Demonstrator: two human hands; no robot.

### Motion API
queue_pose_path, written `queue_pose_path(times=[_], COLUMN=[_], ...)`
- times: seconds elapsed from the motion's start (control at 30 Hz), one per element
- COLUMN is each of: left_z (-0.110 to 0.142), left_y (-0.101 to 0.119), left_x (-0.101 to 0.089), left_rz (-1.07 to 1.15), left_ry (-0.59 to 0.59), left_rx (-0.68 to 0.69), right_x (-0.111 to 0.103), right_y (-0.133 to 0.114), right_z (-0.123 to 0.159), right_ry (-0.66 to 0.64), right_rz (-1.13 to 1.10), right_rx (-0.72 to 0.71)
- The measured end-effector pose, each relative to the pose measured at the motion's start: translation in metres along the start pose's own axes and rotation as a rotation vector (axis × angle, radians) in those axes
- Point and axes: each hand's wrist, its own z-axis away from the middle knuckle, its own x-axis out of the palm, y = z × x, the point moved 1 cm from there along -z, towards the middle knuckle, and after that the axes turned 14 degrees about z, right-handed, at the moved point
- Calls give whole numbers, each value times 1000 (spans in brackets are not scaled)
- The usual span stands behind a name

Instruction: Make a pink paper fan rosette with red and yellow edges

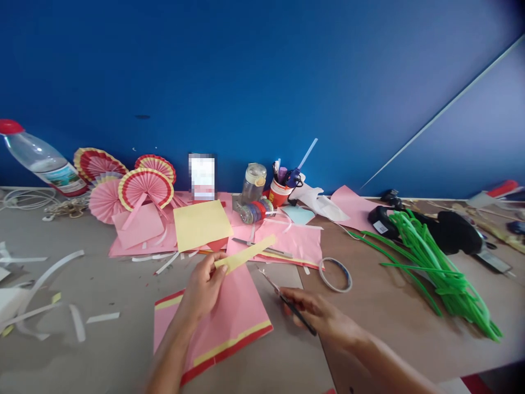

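Observation:
Pinched between the thumb and fingers of my left hand [207, 284] is a yellow paper strip [248, 256], its free end pointing right and away from me. My right hand [309, 309] is closed around a pair of scissors [270, 282] with dark handles, the blades pointing up and left, apart from the strip. Under my left forearm lies a pink paper sheet [240, 306] with yellow and red bands along its edges. Beyond my hands are a yellow paper sheet [203, 224] and another pink banded sheet [301, 241] with a slim grey tool [266, 249] on it.
Pleated paper fans [145, 189] and a plastic bottle [53, 164] stand at the back left. A jar [253, 183], a red cup of pens [279, 192] and tape rolls [255, 211] sit behind. To the right are a tape ring [336, 274] and green stems [447, 279]. Paper scraps [76, 322] lie left.

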Motion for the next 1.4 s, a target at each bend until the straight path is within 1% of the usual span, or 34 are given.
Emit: queue_pose_path(times=[0.13,0.23,0.4,0.53,0.63,0.8,1.13,1.4], left_z=[1,2,3,3,3,4,3,4], left_y=[1,6,11,9,7,5,2,3], left_x=[3,5,8,9,10,10,11,11], left_rz=[32,34,36,64,60,73,80,65], left_ry=[-12,-4,25,16,13,12,8,-12], left_rx=[-14,-24,-34,-53,-67,-82,-70,-70], right_x=[9,16,22,24,26,29,30,36], right_y=[0,-8,-32,-41,-40,-39,-34,-24], right_z=[-18,-29,-34,-36,-39,-42,-42,-44], right_ry=[39,44,11,-40,-38,-20,37,29], right_rz=[46,-32,-152,-197,-194,-217,-93,-150], right_rx=[-65,-89,-119,-142,-123,-144,-139,-134])
